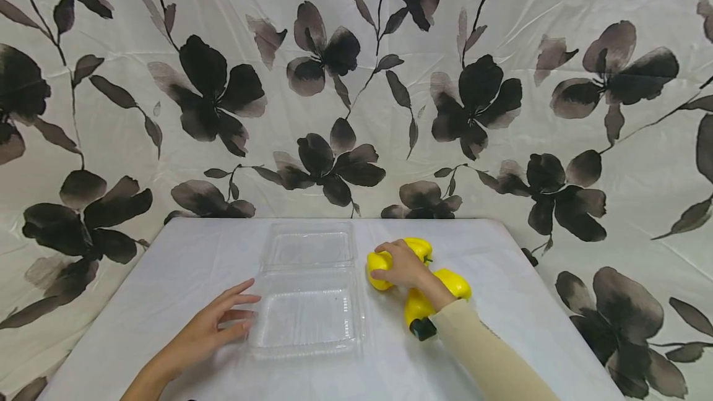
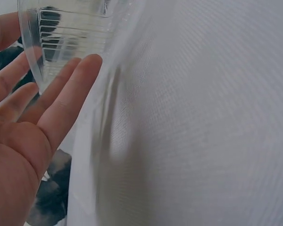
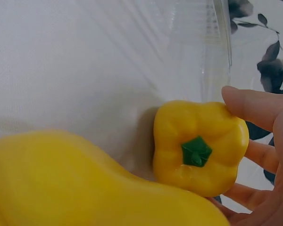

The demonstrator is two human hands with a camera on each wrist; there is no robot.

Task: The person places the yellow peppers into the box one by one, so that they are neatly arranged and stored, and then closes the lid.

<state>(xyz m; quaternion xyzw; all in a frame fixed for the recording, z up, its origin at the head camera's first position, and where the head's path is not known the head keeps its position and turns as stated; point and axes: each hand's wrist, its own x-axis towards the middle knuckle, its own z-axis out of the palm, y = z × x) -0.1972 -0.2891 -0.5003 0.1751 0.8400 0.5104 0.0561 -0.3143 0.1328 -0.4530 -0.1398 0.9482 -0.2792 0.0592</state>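
Floral cloth (image 1: 207, 91) backs the white table (image 1: 512, 289). The right hand (image 1: 405, 266) grips a yellow pepper (image 3: 200, 148), likely the pick-up step; the next move probably needs lifting clear of the squash (image 3: 61, 179). Left of the grip: a clear box (image 1: 309, 320), then the spread left hand (image 1: 214, 320).

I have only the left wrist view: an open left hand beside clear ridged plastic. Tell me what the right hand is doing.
Observer: The right hand has its thumb and fingers around a yellow pepper.

Operator: Understood. Now fill in what my view crops off on the left hand's side.

Observer: The head view shows the whole clear container: it lies open, its two halves one beyond the other.
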